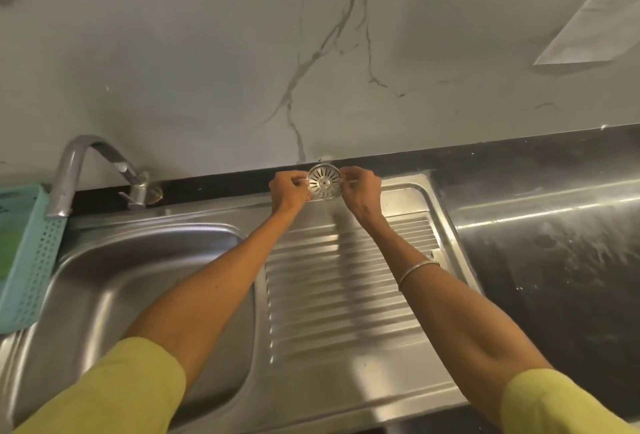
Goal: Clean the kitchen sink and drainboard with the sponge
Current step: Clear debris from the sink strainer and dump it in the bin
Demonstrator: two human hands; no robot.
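Both arms reach across the ribbed steel drainboard (346,295) to its far edge. There a round slotted metal drain strainer (324,184) stands on edge against the wall. My left hand (289,187) pinches its left rim and my right hand (360,187) pinches its right rim. The steel sink basin (114,288) lies to the left, under my left forearm. No sponge can be made out for sure; something green (8,253) lies inside the teal basket.
A chrome tap (86,173) arches over the basin's back left corner. A teal perforated basket (33,260) hangs at the left edge. Wet dark countertop (554,243) stretches to the right of the drainboard. A marble-patterned wall (311,52) rises behind.
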